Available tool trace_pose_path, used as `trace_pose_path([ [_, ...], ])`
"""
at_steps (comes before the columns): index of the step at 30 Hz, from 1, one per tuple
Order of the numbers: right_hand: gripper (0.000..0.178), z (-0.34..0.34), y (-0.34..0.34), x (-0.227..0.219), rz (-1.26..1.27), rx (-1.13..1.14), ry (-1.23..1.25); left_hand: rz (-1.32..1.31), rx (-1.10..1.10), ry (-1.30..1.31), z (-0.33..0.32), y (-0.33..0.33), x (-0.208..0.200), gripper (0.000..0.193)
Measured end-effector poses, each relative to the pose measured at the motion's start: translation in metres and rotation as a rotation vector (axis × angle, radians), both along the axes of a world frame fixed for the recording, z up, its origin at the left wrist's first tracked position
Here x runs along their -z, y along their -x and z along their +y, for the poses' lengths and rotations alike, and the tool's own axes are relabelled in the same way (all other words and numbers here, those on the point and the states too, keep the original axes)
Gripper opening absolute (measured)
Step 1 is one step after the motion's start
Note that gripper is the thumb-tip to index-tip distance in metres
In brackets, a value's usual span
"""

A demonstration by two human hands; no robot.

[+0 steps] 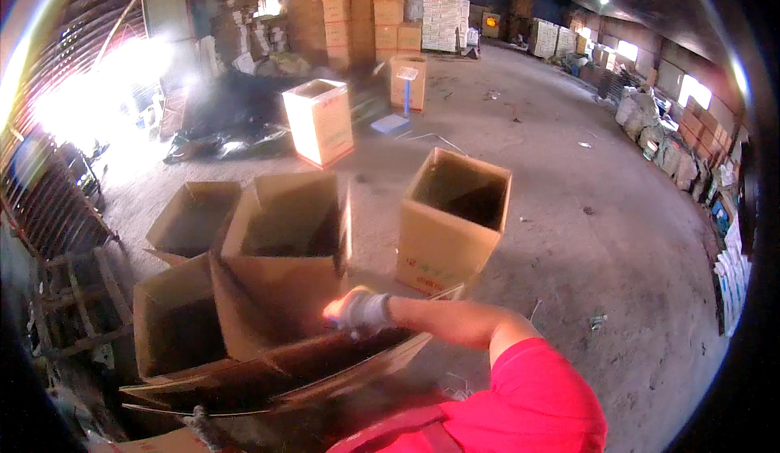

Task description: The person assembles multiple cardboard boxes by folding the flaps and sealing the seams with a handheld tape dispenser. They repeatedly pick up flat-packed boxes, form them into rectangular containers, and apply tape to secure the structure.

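A brown cardboard box, its opening squeezed narrow, lies directly in front of me. At its near left edge my left hand, in a grey glove, is partly cut off by the picture's lower border; its fingers close on the cardboard. My right hand, also in a grey glove, reaches across from the right above this box. It is beside the wall of a tall open box; blur and glare hide how its fingers are bent. Another open box stands left of it, with a smaller open box behind.
An open carton stands right of the group. Farther off are a white-sided carton, a blue platform scale and stacked cartons. A slatted wooden frame leans at left. Sacks line the right wall.
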State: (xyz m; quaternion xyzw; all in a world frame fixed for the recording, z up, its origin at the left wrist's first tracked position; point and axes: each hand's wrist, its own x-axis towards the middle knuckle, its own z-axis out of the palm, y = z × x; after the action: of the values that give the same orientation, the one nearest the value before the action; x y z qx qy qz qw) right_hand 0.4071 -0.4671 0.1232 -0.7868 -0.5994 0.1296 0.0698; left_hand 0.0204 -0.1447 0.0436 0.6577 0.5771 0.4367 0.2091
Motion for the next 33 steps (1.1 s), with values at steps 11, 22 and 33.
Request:
trace_pose_path([
  [11, 0.048, -0.327, -0.152, -0.047, -0.161, 0.467, 0.238, -0.390, 0.834, 0.761, -0.221, -0.175, 0.028, 0.054],
  [22, 0.039, -0.467, -0.199, -0.060, -0.150, 1.123, -0.006, -0.362, 1.412, 0.617, -0.191, -0.353, -0.060, 0.054],
  [33, 0.056, -0.400, -0.074, 0.020, 0.524, 1.430, -0.462, 0.257, 1.358, 0.341, -0.130, -0.425, -0.015, 0.053],
])
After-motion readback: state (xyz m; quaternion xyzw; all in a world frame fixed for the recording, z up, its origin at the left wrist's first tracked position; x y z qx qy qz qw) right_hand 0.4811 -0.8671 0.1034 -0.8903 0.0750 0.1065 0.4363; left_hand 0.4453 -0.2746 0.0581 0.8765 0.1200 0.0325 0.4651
